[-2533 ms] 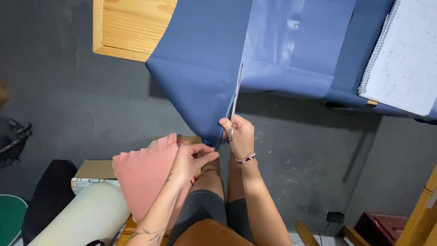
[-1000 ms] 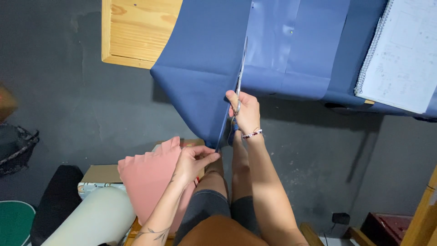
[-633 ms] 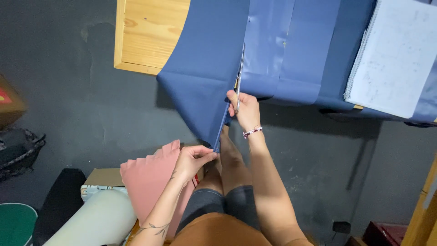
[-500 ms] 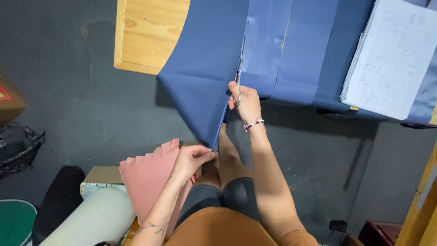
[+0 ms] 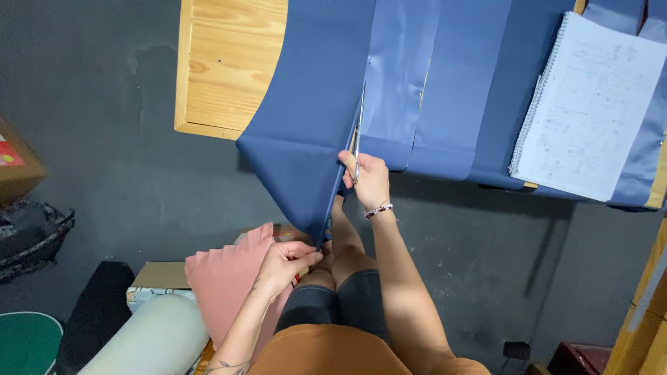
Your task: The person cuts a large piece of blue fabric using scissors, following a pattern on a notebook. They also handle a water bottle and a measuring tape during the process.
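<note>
1. Head view is showing blue cloth (image 5: 306, 132) being cut with scissors (image 5: 357, 142).
2. The scissors are being held in the right hand (image 5: 368, 182). That hand is closed around the handles, and the blades are being pointed up along the cut line.
3. The cloth is being hung over the edge of the wooden counter (image 5: 222, 69), with a big flap dropping down toward the floor.
4. The low corner of that flap is being pinched by the left hand (image 5: 285, 262), with fingers and thumb closed on it, so the cloth is being pulled tight.
5. The step in hand is judged to be the cutting itself, with the cut partly made and more cloth waiting above the blades.
6. For the next move, the cloth is needing to be kept tight while the blades are being opened and pushed further up in a straight line.
7. A spiral notebook (image 5: 590, 104) is being left on the cloth at the right side, well away from the cut.
8. A pink piece of cloth (image 5: 226, 285) is lying just beside the left hand.
</note>
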